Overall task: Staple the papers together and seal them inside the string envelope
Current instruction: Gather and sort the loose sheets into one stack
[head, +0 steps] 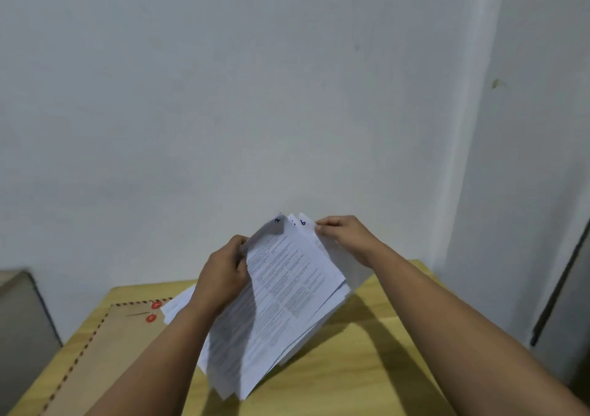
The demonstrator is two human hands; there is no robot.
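A stack of several printed white papers (281, 294) is lifted off the wooden table (367, 345), tilted and fanned at its top corners. My left hand (222, 276) grips the stack's left edge. My right hand (343, 235) pinches the upper right corner of the rear sheets. A brown string envelope (105, 342) with two red button closures lies flat on the table at the left, partly under my left forearm. More white sheets (177, 304) lie behind my left hand, on the envelope's far corner. No stapler is in view.
A pale wall rises right behind the table. A grey object (19, 313) stands off the table's left edge. A dark-edged panel (562, 291) stands at the far right. Bare wood shows at the table's right half.
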